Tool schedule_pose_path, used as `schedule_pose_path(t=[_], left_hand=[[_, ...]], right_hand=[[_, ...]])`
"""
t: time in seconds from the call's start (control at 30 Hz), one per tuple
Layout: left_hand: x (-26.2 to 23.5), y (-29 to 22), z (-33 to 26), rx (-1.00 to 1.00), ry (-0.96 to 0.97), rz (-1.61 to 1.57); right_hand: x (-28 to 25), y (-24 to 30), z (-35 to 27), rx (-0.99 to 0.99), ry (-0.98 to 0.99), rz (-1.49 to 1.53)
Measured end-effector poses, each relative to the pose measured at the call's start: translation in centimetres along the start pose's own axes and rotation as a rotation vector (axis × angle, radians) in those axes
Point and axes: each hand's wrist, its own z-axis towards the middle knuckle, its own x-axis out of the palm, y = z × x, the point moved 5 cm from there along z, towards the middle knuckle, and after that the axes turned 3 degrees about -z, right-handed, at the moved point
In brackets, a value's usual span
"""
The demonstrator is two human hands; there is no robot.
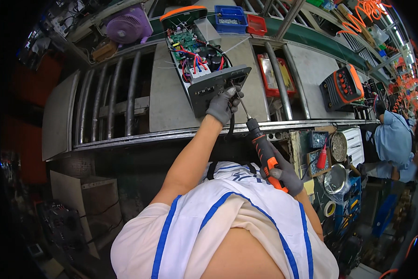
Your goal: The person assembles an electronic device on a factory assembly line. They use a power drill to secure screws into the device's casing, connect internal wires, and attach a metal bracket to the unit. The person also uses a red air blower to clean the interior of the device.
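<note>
Apron (pixel 227 218): white with blue trim, nearest the lens, filling the lower frame.
Bench (pixel 171 100): grey steel plates with roller bars alongside.
Open unit (pixel 204 65): lies on the bench, circuit board and red and blue wiring exposed, dark front panel toward the person.
Screwdriver (pixel 264 151): orange-and-black handle, thin shaft angled up to the panel's edge.
Left hand (pixel 224 104): grey glove, fingers curled over the panel's near corner, bracing it.
Right hand (pixel 285 174): grey glove, wrapped tight round the handle's lower end.
Technique, my judgement: keep the shaft in line with the screw, press firmly, hold the panel flush, clear of wires.
</note>
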Motion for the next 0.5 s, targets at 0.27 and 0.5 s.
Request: schedule_pose_path(t=[0.27, 0.5], left_hand=[[-0.6, -0.1, 0.5, -0.034, -0.004, 0.035], [-0.9, -0.9, 0.4, -0.047, 0.086, 0.048]], right_hand=[[0.5, 0.7, 0.3, -0.029, -0.103, -0.373], [1.2, 0.1, 0.3, -0.012, -0.072, -0.145]])
